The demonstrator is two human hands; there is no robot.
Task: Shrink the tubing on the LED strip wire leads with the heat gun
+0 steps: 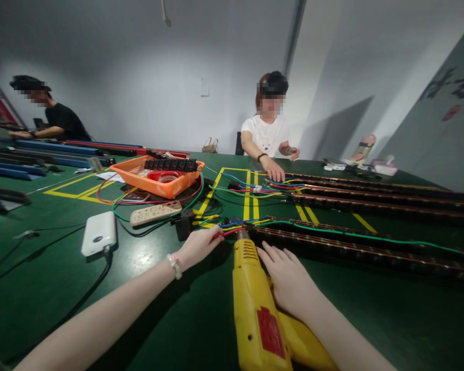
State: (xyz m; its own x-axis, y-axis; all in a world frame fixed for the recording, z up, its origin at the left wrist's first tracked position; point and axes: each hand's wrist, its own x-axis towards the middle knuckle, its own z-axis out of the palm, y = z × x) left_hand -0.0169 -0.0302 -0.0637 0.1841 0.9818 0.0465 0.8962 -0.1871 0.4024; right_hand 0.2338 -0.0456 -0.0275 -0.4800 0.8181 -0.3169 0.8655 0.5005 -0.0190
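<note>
Left hand point(196, 246) pinches thin, limp coloured wires point(232, 230) just ahead of rigid, heavy-looking yellow plastic heat gun point(255, 304); right hand point(290, 281) rests spread on its body.

Handle of the yellow heat gun point(261, 314) cut off by the bottom edge and partly covered by the right hand point(290, 281). Nozzle tip hidden among the coloured wires point(232, 225). Fingertips of the left hand point(197, 246) tucked out of sight around a red wire; grip not clear. Both forearms cropped at the bottom edge. Long dark strips point(371, 247) running off the right edge. Contents of the orange tray point(158, 178) too small to name. Wall lettering point(456, 87) on the far right blurred, unreadable.
</note>
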